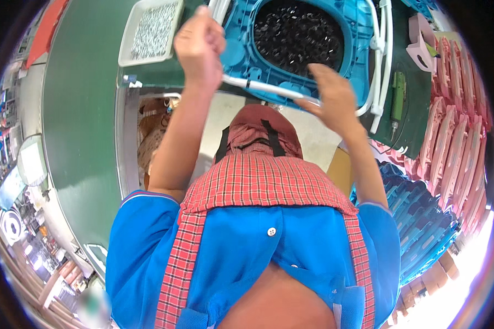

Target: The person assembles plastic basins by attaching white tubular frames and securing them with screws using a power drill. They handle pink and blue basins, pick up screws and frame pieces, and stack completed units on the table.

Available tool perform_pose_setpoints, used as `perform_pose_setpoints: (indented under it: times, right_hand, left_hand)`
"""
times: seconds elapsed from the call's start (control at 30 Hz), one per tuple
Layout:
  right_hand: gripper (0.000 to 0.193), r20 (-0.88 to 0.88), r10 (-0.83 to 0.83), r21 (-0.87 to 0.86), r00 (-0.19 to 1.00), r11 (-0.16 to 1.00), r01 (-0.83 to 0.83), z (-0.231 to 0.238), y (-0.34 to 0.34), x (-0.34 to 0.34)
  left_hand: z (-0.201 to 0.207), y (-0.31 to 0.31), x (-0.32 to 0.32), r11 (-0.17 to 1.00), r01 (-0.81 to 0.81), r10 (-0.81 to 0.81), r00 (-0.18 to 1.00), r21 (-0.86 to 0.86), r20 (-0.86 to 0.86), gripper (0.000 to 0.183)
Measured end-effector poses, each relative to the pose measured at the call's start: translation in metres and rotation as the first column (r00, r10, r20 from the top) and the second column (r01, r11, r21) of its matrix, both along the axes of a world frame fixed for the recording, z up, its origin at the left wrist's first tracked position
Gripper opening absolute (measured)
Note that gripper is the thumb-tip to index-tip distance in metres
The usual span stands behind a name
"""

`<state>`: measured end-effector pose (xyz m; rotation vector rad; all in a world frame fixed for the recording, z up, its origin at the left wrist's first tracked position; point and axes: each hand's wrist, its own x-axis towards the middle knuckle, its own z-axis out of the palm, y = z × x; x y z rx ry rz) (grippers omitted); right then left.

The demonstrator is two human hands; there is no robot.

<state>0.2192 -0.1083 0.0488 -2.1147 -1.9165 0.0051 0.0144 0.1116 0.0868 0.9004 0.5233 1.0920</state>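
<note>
My left hand is raised between a white tray of small silvery parts and a blue plastic frame. Its fingers are curled together; whatever they may hold is too blurred to make out. My right hand reaches over the frame's near right edge, fingers stretched out and thumb apart. The thumb overlaps a white bent tube that runs along the frame's near side; whether it touches cannot be told. Many small black parts lie in the frame's round hollow.
More white tubes stand along the frame's right side. A green power screwdriver lies on the green table at right, below a pale pink part. Stacked pink panels and blue panels are at the right.
</note>
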Motion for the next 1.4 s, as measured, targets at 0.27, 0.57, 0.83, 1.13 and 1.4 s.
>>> perform_pose_setpoints:
  times: [0.27, 0.57, 0.83, 1.13, 1.4]
  right_hand:
    - [0.057, 0.171, 0.136, -0.021, 0.976, 0.991, -0.134, -0.049, 0.019, -0.017]
    - [0.026, 0.088, 0.289, -0.042, 0.953, 0.957, -0.286, -0.067, 0.035, 0.02]
    - [0.02, -0.328, -0.065, 0.208, 0.942, 0.968, 0.139, -0.054, 0.109, 0.103]
    - [0.016, -0.393, -0.255, 0.115, 0.883, 0.939, 0.323, -0.083, 0.109, 0.14]
    - [0.034, -0.677, -0.027, 0.142, 0.735, 0.976, 0.167, 0.012, 0.004, 0.047]
  left_hand:
    - [-0.077, -0.138, -0.006, 0.579, 0.605, -0.266, 0.773, 0.546, -0.576, 0.037]
    - [-0.123, -0.113, 0.038, 0.605, 0.623, -0.246, 0.739, 0.496, -0.627, 0.041]
    - [-0.082, -0.081, 0.035, 0.907, 0.42, -0.362, 0.801, 0.018, -0.476, 0.022]
    - [-0.063, 0.022, 0.105, 0.456, 0.447, 0.417, 0.657, 0.77, -0.628, 0.011]
    - [-0.134, 0.044, 0.199, 0.109, 0.852, 0.589, 0.359, 0.511, -0.724, 0.014]
